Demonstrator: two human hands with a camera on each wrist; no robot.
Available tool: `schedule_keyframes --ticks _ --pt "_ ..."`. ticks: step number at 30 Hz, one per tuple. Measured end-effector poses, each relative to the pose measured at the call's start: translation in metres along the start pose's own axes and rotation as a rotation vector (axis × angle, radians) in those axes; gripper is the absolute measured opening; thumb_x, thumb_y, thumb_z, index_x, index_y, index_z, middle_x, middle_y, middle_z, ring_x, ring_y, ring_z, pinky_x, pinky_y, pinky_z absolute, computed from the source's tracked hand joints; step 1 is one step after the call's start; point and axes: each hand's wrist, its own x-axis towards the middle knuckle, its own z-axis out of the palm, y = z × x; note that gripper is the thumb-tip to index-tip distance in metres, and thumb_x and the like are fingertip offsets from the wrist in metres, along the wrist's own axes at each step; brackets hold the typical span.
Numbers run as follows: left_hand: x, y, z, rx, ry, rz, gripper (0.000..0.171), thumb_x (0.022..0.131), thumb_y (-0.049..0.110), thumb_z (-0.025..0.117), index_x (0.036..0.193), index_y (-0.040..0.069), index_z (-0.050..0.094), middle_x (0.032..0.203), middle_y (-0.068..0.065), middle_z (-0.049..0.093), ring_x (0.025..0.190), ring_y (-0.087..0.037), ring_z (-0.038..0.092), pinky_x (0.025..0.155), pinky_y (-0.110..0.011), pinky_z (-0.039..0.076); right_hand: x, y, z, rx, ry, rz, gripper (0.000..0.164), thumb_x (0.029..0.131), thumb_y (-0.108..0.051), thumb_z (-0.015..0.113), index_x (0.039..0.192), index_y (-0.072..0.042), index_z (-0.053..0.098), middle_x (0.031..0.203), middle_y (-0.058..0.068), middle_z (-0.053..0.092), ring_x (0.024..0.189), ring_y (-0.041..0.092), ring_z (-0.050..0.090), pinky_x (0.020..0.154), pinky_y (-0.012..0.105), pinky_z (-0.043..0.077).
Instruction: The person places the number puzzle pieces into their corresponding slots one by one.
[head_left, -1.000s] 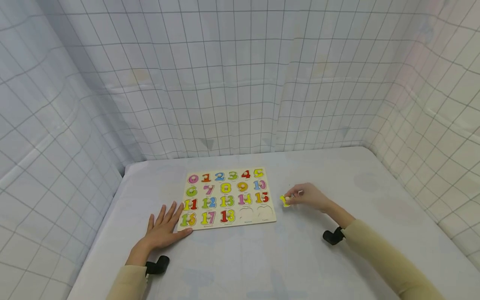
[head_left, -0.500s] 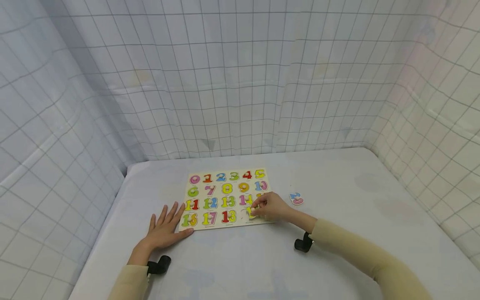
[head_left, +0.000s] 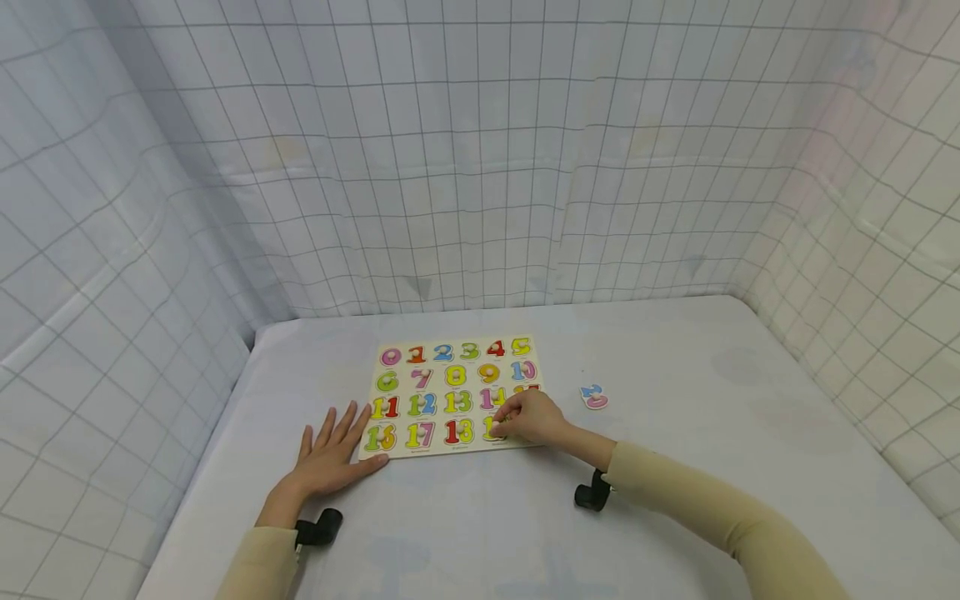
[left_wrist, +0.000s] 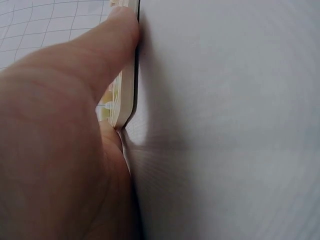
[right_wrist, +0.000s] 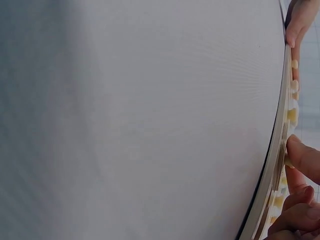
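Observation:
A wooden number puzzle board (head_left: 438, 433) lies on the table, its knobbed pieces showing 0 to 18 in rows. My left hand (head_left: 326, 458) rests flat with spread fingers at the board's lower left corner; the left wrist view shows its thumb along the board's edge (left_wrist: 128, 85). My right hand (head_left: 532, 417) pinches the small knob of a yellow number puzzle piece (head_left: 489, 431) in the bottom row, right of the 18. That hand hides most of the piece and the board's lower right corner. In the right wrist view the thumb (right_wrist: 304, 157) is at the knob, close over the board.
A blue and pink number piece (head_left: 595, 397) lies on the white table (head_left: 675, 375), right of the board. White cloth walls (head_left: 450, 167) with a grid pattern stand behind and on both sides.
My right hand has carried the yellow number piece leftward from the table onto the board's bottom row, uncovering the blue and pink piece. The left hand stays in place.

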Motion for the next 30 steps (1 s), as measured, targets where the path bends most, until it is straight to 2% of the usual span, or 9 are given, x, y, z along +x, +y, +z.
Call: schedule_keyframes --ticks 9,18,23,26,30 --pt "0.008 -0.015 0.013 0.031 0.024 0.004 0.097 0.083 0.070 0.051 0.154 0.018 0.011 0.157 -0.016 0.005 0.141 -0.039 -0.010 0.100 -0.058 -0.022 0.002 0.003 0.001 -0.009 -0.017 0.013 0.015 0.072 -0.029 0.083 0.076 -0.018 0.073 0.057 -0.003 0.051 0.057 0.012 0.045 0.049 0.024 0.027" --pt "0.004 -0.009 0.008 0.007 0.021 0.017 0.096 0.083 0.070 0.050 0.154 0.018 0.013 0.158 -0.015 0.004 0.140 -0.038 -0.011 0.100 -0.059 -0.022 -0.002 0.003 0.000 -0.030 0.005 0.005 0.017 0.072 -0.032 0.083 0.077 -0.019 0.073 0.057 -0.004 0.047 0.059 0.012 0.045 0.050 0.025 0.026" --pt "0.009 -0.014 0.013 0.035 0.002 -0.011 0.099 0.082 0.073 0.048 0.154 0.018 0.010 0.158 -0.014 0.003 0.141 -0.038 -0.012 0.100 -0.058 -0.023 -0.006 0.012 -0.013 -0.035 0.084 0.032 0.022 0.072 -0.037 0.083 0.075 -0.019 0.071 0.059 -0.003 0.048 0.057 0.013 0.044 0.051 0.026 0.028" --pt "0.009 -0.015 0.013 0.023 0.004 -0.005 0.099 0.082 0.072 0.050 0.154 0.018 0.010 0.158 -0.015 0.003 0.140 -0.038 -0.012 0.099 -0.058 -0.024 -0.008 0.025 -0.029 -0.059 0.155 0.074 0.027 0.074 -0.039 0.081 0.072 -0.017 0.067 0.059 -0.002 0.049 0.056 0.013 0.044 0.050 0.026 0.029" --pt "0.006 -0.012 0.009 0.028 -0.002 -0.008 0.099 0.081 0.074 0.048 0.154 0.019 0.010 0.158 -0.014 0.001 0.140 -0.037 -0.013 0.100 -0.058 -0.023 -0.012 0.045 -0.053 -0.148 0.252 0.140 0.032 0.075 -0.044 0.079 0.075 -0.014 0.067 0.059 -0.001 0.051 0.054 0.015 0.046 0.047 0.026 0.031"
